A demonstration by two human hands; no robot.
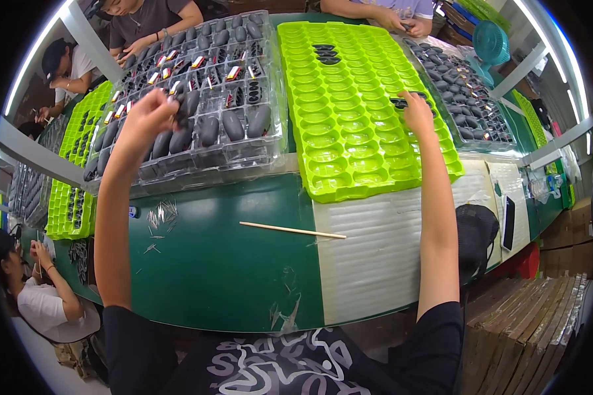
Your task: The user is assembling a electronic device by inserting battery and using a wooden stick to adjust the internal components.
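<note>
My left hand [150,117] is raised over the near left part of a clear plastic tray [211,168] filled with dark grey oval shells [234,125]. Its fingers are closed in a pinch; dark pieces sit right at the fingertips, and I cannot tell which of them, if any, is held. Over the right side of a bright green tray [336,191] with oval pockets, my right hand [418,115] has its fingers drawn together. Black oval parts [399,103] lie right beside those fingertips, which hide what is between them. A few more black oval parts [326,54] rest in pockets farther back.
On the green table [224,276] lie a wooden stick [293,230], thin metal pins [161,214] and plastic scraps [286,316]. Another shell tray [468,99], a black bag [476,240] and a phone [508,224] are at right. Co-workers sit at the far side and left.
</note>
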